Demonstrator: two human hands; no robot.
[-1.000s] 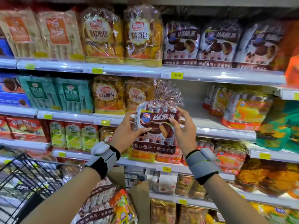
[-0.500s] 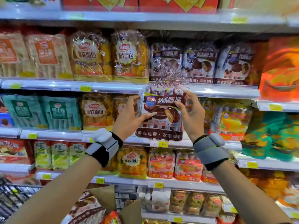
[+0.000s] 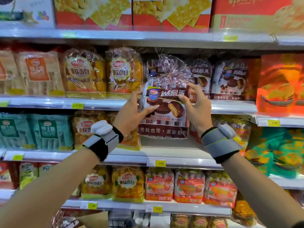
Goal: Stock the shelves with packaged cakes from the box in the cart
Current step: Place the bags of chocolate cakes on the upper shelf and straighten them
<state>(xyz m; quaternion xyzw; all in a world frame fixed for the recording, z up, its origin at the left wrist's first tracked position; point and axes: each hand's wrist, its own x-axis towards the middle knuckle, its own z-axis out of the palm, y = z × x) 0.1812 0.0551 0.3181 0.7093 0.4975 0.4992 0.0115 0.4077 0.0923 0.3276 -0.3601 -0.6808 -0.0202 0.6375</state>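
Cake pack (image 3: 164,111): brown bag printed with chocolate-coated pies, clear crinkled top gathered into a tuft; I see it held upright in front of the shelving, its lower edge over the bare stretch of the middle shelf (image 3: 164,148), its tuft level with the row above.

Head view — hands:
Left hand (image 3: 131,112): I read it as gripping the pack's left edge, thumb laid across the front panel, fingers out of sight behind the bag.
Right hand (image 3: 195,106): grips the pack's upper right corner, thumb on the front near the printed title, fingers curled round the side.
Wrist bands: grey-and-black strap with a white module on the left wrist (image 3: 102,139); a like strap on the right wrist (image 3: 220,142).

Head view — shelving:
Upper shelf (image 3: 98,102): matching brown cake packs (image 3: 230,79) stand in a row just behind and to the right of the held pack; two yellow bread bags (image 3: 102,73) stand to its left.
Middle shelf: teal packs (image 3: 32,130) at far left, another yellow bread bag beside them.
Lower shelf (image 3: 148,206): red-and-orange cake packs (image 3: 189,186) in a row.
Top shelf: red cracker boxes (image 3: 131,12).
Price tag (image 3: 160,163): yellow, on the middle shelf rail below the held pack.
Bottom edge: a brown cardboard flap (image 3: 93,219) — contents too blurred for me to tell.
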